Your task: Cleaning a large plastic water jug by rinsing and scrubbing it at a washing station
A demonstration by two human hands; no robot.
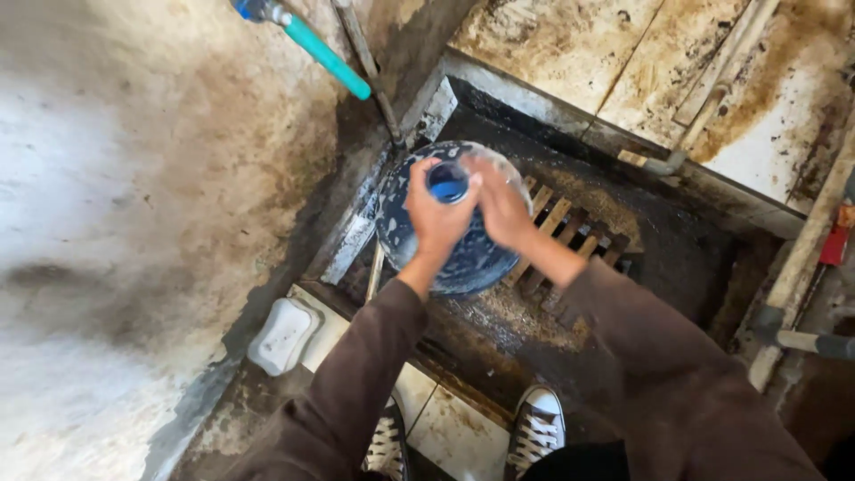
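A large blue water jug (463,258), soapy on the outside, stands upright in a grimy sunken wash pit. I look straight down into its open mouth. My left hand (434,214) wraps around the jug's neck from the left. My right hand (500,203) presses on the neck and shoulder from the right. Both arms wear brown sleeves.
A teal-tipped tap pipe (326,56) sticks out from the stained wall above the pit. A wooden slatted grate (570,233) lies beside the jug. A white soap dish (283,334) sits on the tiled ledge. My sneakers (537,428) stand at the pit's edge. Pipes run along the right.
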